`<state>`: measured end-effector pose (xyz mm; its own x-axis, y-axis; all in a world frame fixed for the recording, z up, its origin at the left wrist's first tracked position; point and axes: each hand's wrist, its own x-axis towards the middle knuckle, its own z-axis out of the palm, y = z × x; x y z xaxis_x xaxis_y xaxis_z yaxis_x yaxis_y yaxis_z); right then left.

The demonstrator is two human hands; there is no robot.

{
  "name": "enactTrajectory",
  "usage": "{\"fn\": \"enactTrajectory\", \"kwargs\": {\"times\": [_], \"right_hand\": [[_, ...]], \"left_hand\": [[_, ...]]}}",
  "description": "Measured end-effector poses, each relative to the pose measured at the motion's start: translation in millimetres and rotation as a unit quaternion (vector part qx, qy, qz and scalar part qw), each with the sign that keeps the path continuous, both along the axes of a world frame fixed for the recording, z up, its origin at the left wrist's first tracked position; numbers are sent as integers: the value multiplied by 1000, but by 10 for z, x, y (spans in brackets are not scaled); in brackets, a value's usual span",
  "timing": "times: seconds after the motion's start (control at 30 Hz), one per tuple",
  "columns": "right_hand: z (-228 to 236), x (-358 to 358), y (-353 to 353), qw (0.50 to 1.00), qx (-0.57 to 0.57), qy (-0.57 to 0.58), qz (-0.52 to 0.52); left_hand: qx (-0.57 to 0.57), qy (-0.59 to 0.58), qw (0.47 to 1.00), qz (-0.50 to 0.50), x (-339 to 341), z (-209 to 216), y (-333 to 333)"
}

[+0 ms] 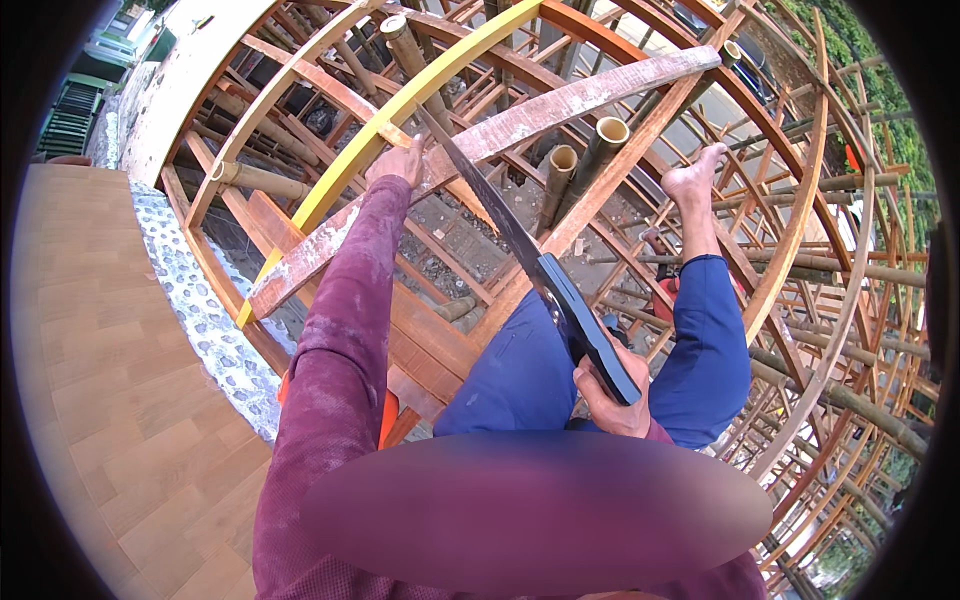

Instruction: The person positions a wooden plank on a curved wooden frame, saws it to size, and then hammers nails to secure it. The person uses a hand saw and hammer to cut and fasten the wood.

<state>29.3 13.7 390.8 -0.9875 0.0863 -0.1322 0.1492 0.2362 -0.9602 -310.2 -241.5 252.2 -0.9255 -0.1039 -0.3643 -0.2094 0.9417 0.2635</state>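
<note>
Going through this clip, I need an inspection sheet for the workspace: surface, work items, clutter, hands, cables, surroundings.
Surface: open framework of wooden beams; tan tiled floor at left.
Work items: handsaw, its blade crossing the white-streaked plank in view, contact unclear; yellow strip crossing that plank.
Clutter: orange object, mostly hidden.
Hands: right hand grips the handsaw's handle; left hand at the plank beside the yellow strip, grip unclear.
Cables: nothing seen.
Surroundings: bamboo poles, greenery at upper right.

Floor (130,380) lies left of the framework (648,138); the saw (553,280) crosses the plank (540,112).
</note>
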Motion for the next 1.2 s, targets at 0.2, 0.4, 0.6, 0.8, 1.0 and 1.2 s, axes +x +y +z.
{"fn": "enactTrajectory", "kwargs": {"times": [0.2, 0.4, 0.6, 0.8, 1.0, 1.2], "right_hand": [[-631, -1272, -279, 995, -79, 31, 53], [-552, -816, -382, 998, -48, 42, 11], [-657, -684, -542, 996, -75, 49, 20], [-191, -452, -567, 995, -49, 19, 83], [-89, 135, -298, 995, 9, 9, 98], [-598, -824, -640, 996, -15, 72, 52]], "left_hand": [[-38, 17, 998, 46, 69, -56, -453], [-25, -15, 999, 41, 264, 1, -95], [-27, -31, 998, 51, 449, 183, -351], [-37, -11, 995, 89, 435, 9, -548], [-49, -15, 995, 82, 510, 44, -597], [36, 76, 994, 72, 691, 327, -439]]}}
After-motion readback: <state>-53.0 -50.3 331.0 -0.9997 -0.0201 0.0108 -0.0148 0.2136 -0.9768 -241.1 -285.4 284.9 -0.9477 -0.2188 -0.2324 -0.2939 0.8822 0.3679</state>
